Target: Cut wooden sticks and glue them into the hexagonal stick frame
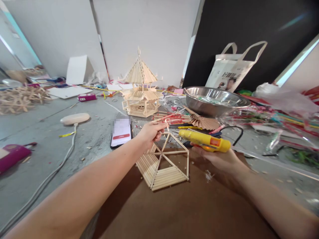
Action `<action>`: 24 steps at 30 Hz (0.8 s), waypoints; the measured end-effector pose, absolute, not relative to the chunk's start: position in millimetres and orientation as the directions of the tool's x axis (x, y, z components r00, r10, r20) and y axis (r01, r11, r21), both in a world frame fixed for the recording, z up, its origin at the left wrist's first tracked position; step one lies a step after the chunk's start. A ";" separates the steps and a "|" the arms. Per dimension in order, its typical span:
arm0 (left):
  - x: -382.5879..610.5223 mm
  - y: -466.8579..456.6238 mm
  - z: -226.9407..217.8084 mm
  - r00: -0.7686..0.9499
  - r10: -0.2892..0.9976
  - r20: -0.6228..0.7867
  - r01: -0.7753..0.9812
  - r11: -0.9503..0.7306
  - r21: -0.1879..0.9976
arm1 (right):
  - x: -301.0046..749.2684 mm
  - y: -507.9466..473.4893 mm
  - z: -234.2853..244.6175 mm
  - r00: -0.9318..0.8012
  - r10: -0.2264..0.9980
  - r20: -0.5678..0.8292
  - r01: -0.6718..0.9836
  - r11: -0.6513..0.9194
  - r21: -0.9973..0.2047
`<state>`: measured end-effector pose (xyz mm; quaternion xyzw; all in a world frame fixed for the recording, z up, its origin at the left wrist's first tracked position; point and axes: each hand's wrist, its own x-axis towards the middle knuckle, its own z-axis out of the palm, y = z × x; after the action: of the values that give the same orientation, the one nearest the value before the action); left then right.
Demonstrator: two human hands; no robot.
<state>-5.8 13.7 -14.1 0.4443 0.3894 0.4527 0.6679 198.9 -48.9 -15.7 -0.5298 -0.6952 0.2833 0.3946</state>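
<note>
My left hand [151,132] pinches the top of a half-built hexagonal roof frame [164,164] made of thin wooden sticks, which rests on a brown board [174,205]. My right hand [221,159] grips a yellow hot glue gun [203,140], nozzle pointing left toward the frame's peak. Behind them stands a finished two-tier stick pagoda [141,91].
A phone [121,131] lies just left of my left hand. A steel bowl [214,99], a folded paper fan [203,121], coloured sticks [171,118] and a tote bag [231,71] sit behind. A white adapter [74,118] with its cable and a stick pile [22,98] are at left.
</note>
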 end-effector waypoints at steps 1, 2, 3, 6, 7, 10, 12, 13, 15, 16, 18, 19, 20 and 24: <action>-5.4 13.5 -14.2 0.289 0.950 -0.115 -0.258 0.194 0.946 | 198.1 -49.5 -17.3 -0.126 0.957 0.261 0.528 0.287 -0.799; -5.0 13.2 -14.3 0.291 0.950 -0.112 -0.258 0.190 0.947 | 197.6 -50.1 -18.5 -0.125 0.956 0.267 0.550 0.291 -0.783; -4.6 13.0 -14.4 0.289 0.951 -0.112 -0.256 0.189 0.948 | 197.3 -50.8 -19.4 -0.123 0.953 0.277 0.574 0.296 -0.764; -3.9 12.7 -14.6 0.281 0.952 -0.118 -0.249 0.191 0.949 | 197.2 -52.6 -20.7 -0.151 0.939 0.310 0.646 0.331 -0.688; -3.8 12.6 -14.8 0.283 0.951 -0.121 -0.249 0.195 0.949 | 197.2 -53.1 -20.9 -0.163 0.935 0.314 0.660 0.340 -0.670; -3.6 12.4 -15.6 0.291 0.948 -0.124 -0.247 0.200 0.948 | 196.5 -54.0 -21.7 -0.170 0.933 0.317 0.666 0.346 -0.661; -3.5 12.1 -16.3 0.293 0.948 -0.126 -0.246 0.202 0.948 | 195.9 -54.2 -22.4 -0.154 0.932 0.327 0.661 0.343 -0.667; -3.4 12.0 -16.7 0.293 0.948 -0.126 -0.247 0.203 0.948 | 195.8 -54.2 -22.9 -0.147 0.933 0.329 0.661 0.340 -0.669; -3.2 11.7 -17.3 0.297 0.946 -0.126 -0.251 0.205 0.946 | 196.5 -53.7 -24.4 -0.142 0.934 0.327 0.662 0.335 -0.670; -3.1 11.6 -17.4 0.298 0.946 -0.127 -0.252 0.206 0.945 | 197.3 -53.2 -25.4 -0.145 0.934 0.325 0.662 0.336 -0.670; -3.1 11.6 -17.3 0.300 0.945 -0.130 -0.251 0.210 0.945 | 199.7 -51.7 -27.9 -0.155 0.931 0.329 0.658 0.346 -0.669; -3.2 11.6 -17.0 0.299 0.945 -0.132 -0.250 0.211 0.945 | 201.2 -50.6 -29.1 -0.158 0.930 0.333 0.655 0.351 -0.669; -3.3 11.7 -16.7 0.298 0.945 -0.134 -0.249 0.212 0.945 | 202.7 -49.5 -30.3 -0.159 0.929 0.335 0.651 0.354 -0.672; -3.6 11.9 -15.6 0.292 0.946 -0.139 -0.236 0.212 0.948 | 207.0 -45.8 -32.8 -0.189 0.937 0.295 0.619 0.347 -0.705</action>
<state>-3.6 11.9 -15.6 0.4456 0.3983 0.4419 0.6690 207.0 -45.8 -32.8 -0.5267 -0.7383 0.2220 0.3580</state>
